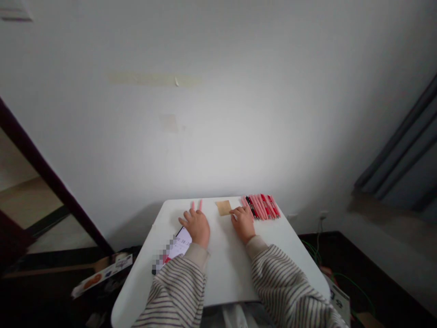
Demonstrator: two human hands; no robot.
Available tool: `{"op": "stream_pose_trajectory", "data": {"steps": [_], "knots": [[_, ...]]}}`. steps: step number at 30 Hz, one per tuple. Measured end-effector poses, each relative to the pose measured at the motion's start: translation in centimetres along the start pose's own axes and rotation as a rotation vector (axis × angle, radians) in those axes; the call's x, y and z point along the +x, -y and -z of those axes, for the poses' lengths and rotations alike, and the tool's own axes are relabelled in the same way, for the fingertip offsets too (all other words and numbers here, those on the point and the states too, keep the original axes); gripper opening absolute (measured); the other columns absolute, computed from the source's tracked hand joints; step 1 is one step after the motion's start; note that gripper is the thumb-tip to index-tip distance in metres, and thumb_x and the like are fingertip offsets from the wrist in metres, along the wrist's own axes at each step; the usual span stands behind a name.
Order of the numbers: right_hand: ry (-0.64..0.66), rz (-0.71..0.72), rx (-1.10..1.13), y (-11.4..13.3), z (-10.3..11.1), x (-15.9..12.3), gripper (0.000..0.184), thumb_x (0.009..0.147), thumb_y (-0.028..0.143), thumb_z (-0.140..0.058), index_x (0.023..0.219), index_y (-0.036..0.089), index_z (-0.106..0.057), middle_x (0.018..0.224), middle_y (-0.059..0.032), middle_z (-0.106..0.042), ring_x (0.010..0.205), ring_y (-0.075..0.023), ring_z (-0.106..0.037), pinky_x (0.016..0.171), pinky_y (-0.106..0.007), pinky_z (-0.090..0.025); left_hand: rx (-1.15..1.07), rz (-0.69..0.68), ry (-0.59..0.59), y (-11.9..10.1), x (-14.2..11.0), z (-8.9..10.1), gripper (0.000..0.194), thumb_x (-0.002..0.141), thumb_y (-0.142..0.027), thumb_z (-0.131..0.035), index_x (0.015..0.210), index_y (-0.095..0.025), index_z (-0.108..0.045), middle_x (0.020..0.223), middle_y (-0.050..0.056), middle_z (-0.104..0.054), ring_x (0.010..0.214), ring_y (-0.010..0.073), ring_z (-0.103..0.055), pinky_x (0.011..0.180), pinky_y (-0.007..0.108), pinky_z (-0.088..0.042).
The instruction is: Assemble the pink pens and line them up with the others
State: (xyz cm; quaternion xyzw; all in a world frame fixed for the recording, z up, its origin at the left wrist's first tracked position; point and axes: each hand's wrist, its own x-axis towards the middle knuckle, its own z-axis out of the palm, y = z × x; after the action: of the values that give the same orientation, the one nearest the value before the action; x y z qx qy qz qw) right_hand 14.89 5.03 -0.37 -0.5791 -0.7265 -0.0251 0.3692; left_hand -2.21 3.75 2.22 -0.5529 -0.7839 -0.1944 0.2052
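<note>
On a white counter (pixel 225 278) with rounded corners, pushed up to a pale wall (pixel 232 114), the person's two hands lie well apart from each other, palms down. The left hand (pixel 198 227) is at the near ends of two pink pens (pixel 200 204), which lie side by side with a gap between them, pointing toward the wall. Its fingers are a little spread, and I cannot tell whether they grip either pen or only rest against it. The right hand (pixel 243 224) is between a tan paper square (pixel 223 207) and a row of pens (pixel 263 207); its fingertips come to the right edge of the square, and its outer side is against the left end of the row. Whether it is closed on anything I cannot tell. The row sits at the far right corner of the counter, its pens packed close together, mostly pink, with some red and a black one near the left end. A phone (pixel 180 246) with a lit screen lies aslant, partly covered by the left hand and forearm. Both arms wear striped sleeves (pixel 285 273). A grey curtain (pixel 403 155) hangs at the right.
</note>
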Motion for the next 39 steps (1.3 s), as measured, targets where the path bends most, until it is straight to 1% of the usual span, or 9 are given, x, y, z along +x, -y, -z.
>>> {"op": "stream_pose_trajectory", "data": {"steps": [8,13,17,22,25,29,34,36,39], "knots": [[-0.006,-0.027,-0.004,0.1,0.1,-0.2,0.019,0.084,0.018,-0.057,0.095,0.025,-0.071,0.093,-0.0030,-0.068,0.098,-0.0212,-0.048,0.090,-0.034,-0.034,-0.018,0.015,0.011,-0.2,0.0,0.2,0.036,0.086,-0.016,-0.034,0.095,-0.012,-0.069,0.110,0.016,-0.059,0.112,0.0302,-0.045,0.099,0.058,-0.033],[-0.015,-0.036,0.005,-0.4,0.1,-0.3,0.021,0.086,0.018,-0.054,0.097,0.024,-0.070,0.095,-0.0042,-0.067,0.100,-0.0213,-0.047,0.086,-0.033,-0.035,-0.080,-0.005,-0.028,-0.3,-0.1,0.0,0.034,0.085,-0.019,-0.037,0.097,-0.011,-0.068,0.119,0.017,-0.057,0.118,0.0318,-0.042,0.101,0.061,-0.031],[-0.042,-0.026,0.042,-0.9,0.1,-0.3,0.023,0.086,0.016,-0.051,0.097,0.022,-0.070,0.094,-0.0051,-0.067,0.099,-0.0214,-0.048,0.085,-0.033,-0.037,-0.186,-0.072,-0.036,-0.4,-0.2,-0.3,0.032,0.085,-0.023,-0.039,0.095,-0.012,-0.067,0.123,0.015,-0.055,0.120,0.0315,-0.042,0.103,0.062,-0.030],[-0.085,0.010,0.116,-1.4,0.3,-0.3,0.026,0.087,0.016,-0.047,0.099,0.021,-0.070,0.094,-0.0064,-0.066,0.097,-0.0217,-0.048,0.087,-0.035,-0.039,-0.321,-0.180,-0.013,-0.7,-0.3,-0.8,0.027,0.085,-0.028,-0.043,0.086,-0.017,-0.068,0.117,0.012,-0.057,0.125,0.0314,-0.039,0.102,0.059,-0.031],[-0.109,0.056,0.146,-1.8,0.3,-0.4,0.028,0.087,0.017,-0.047,0.105,0.022,-0.068,0.100,-0.0072,-0.063,0.099,-0.0221,-0.047,0.090,-0.037,-0.040,-0.405,-0.227,-0.009,-0.7,-0.5,-1.1,0.023,0.085,-0.031,-0.047,0.083,-0.019,-0.067,0.114,0.010,-0.059,0.122,0.0283,-0.043,0.103,0.053,-0.032],[-0.131,0.092,0.124,-2.3,0.3,-0.5,0.030,0.088,0.022,-0.050,0.115,0.025,-0.064,0.114,-0.0072,-0.057,0.106,-0.0224,-0.044,0.096,-0.039,-0.038,-0.482,-0.284,0.020,-0.7,-0.9,-1.3,0.019,0.084,-0.031,-0.050,0.081,-0.021,-0.067,0.114,0.007,-0.060,0.119,0.0264,-0.044,0.106,0.053,-0.028],[-0.111,0.102,0.056,-2.2,0.4,-0.6,0.031,0.087,0.025,-0.056,0.116,0.031,-0.064,0.126,-0.0050,-0.052,0.112,-0.0234,-0.040,0.098,-0.040,-0.036,-0.538,-0.328,0.079,-0.8,-1.3,-1.2,0.014,0.083,-0.025,-0.053,0.085,-0.023,-0.067,0.118,0.006,-0.058,0.124,0.0268,-0.039,0.107,0.054,-0.025],[-0.085,0.096,0.033,-2.1,0.3,-0.6,0.029,0.087,0.027,-0.058,0.114,0.033,-0.065,0.125,-0.0041,-0.054,0.112,-0.0238,-0.040,0.096,-0.040,-0.036,-0.552,-0.351,0.095,-0.8,-1.4,-1.3,0.015,0.083,-0.023,-0.053,0.086,-0.023,-0.067,0.118,0.006,-0.058,0.125,0.0265,-0.038,0.107,0.054,-0.025],[-0.046,0.072,0.027,-2.1,0.1,-0.7,0.021,0.087,0.030,-0.058,0.105,0.033,-0.069,0.115,-0.0033,-0.060,0.110,-0.0242,-0.040,0.092,-0.039,-0.036,-0.566,-0.378,0.101,-0.9,-1.5,-1.6,0.017,0.084,-0.025,-0.051,0.088,-0.024,-0.067,0.119,0.006,-0.058,0.125,0.0261,-0.038,0.106,0.053,-0.026]]}}
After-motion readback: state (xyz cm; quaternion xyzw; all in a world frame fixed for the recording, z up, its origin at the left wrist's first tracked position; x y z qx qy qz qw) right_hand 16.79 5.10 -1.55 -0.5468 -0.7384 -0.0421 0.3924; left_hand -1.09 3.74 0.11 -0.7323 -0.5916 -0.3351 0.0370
